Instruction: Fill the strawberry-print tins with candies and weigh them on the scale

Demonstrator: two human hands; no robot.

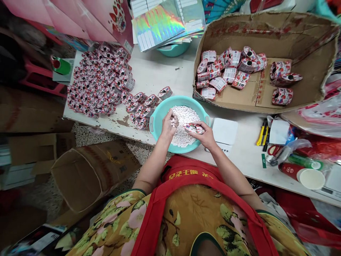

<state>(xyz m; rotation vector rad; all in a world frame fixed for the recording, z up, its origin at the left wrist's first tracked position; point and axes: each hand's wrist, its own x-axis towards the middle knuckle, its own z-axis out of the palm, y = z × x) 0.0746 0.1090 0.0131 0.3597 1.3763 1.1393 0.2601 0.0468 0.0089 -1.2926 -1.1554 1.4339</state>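
A turquoise basin (pixel 160 117) with two handles holds a heap of small white candies (pixel 184 114). Over its left half, my left hand (pixel 169 124) is closed around several of these candies, which show between the fingers. On the right side of the basin, my right hand (pixel 204 133) grips a small printed candy box (pixel 194 128), its opening facing up, tilted above the heap. Whether there are candies inside this box I cannot make out. Left of the basin stand several similar boxes (pixel 151 100) with holes in their tops.
A large pile of boxes (pixel 101 81) covers the table's left end. An open carton (pixel 269 78) at the back right contains more boxes. Beside the basin sits a white scale (pixel 225 131). Cutters (pixel 261 134) and a paper cup (pixel 310 178) lie farther right; shiny sheets (pixel 160 26) are stacked behind.
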